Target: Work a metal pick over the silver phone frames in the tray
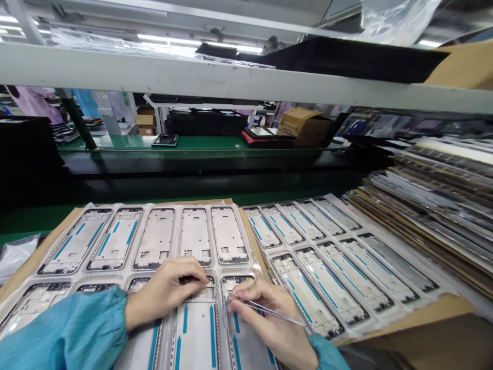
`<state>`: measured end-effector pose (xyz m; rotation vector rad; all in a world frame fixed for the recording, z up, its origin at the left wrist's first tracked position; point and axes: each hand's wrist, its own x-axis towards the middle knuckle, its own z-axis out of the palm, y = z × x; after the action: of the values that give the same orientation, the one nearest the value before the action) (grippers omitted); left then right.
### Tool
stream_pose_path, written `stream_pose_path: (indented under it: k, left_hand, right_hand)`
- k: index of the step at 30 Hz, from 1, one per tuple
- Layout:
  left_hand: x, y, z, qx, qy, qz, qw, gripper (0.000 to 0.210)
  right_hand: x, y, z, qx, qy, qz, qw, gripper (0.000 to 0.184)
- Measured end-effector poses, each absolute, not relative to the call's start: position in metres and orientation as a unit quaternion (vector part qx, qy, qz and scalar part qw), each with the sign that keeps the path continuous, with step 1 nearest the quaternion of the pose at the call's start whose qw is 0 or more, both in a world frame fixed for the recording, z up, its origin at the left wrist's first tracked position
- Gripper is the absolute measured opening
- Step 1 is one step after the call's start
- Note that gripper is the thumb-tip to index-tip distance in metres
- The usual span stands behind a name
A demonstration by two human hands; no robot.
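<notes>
Head view over a factory counter (23, 218): left hand (165, 290), in a blue sleeve (65, 334), pressed fingertips-down on the top edge of a phone frame (196, 324) seated in the front row of a clear plastic tray (127, 246). Right hand (265, 313) pinching thin metal tweezers (262, 307) between thumb and fingers, tips pointed left toward the left fingertips at that same frame's upper edge. Hands close together, almost meeting over the frame.

Same tray, back row: 5 frames, the 2 at left carrying blue strips (98, 239), the 3 at right bare metal. Front-row frames under the hands striped with blue. Brown cardboard showing under the tray's edges.

Just right, a second tray (339, 257) tilted at an angle, 2 rows of frames, all with blue strips. Farther right, a slanting stack of trays and cardboard sheets (431, 205). Behind, a green conveyor belt (127, 143) with a dark device (165, 139) on it, a cardboard box (302, 125), and a grey shelf beam (231, 82) across the top.
</notes>
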<state>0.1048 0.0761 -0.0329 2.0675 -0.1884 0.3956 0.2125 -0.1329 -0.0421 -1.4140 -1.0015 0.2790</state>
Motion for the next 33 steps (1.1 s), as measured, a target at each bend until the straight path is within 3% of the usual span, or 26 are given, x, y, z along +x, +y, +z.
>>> stream_pose_path:
  k: [14,33]
  left_hand:
    - [0.1054,0.0739,-0.0315,0.817,-0.037,0.127,0.561,0.014]
    - [0.1052,0.0751,-0.0317,0.813,-0.055,0.146,0.561,0.015]
  right_hand:
    - [0.2114,-0.1277,-0.0462,-0.607,-0.444,0.109,0.65,0.015]
    - [0.2117,-0.127,-0.048,-0.593,-0.435,0.156,0.659,0.016]
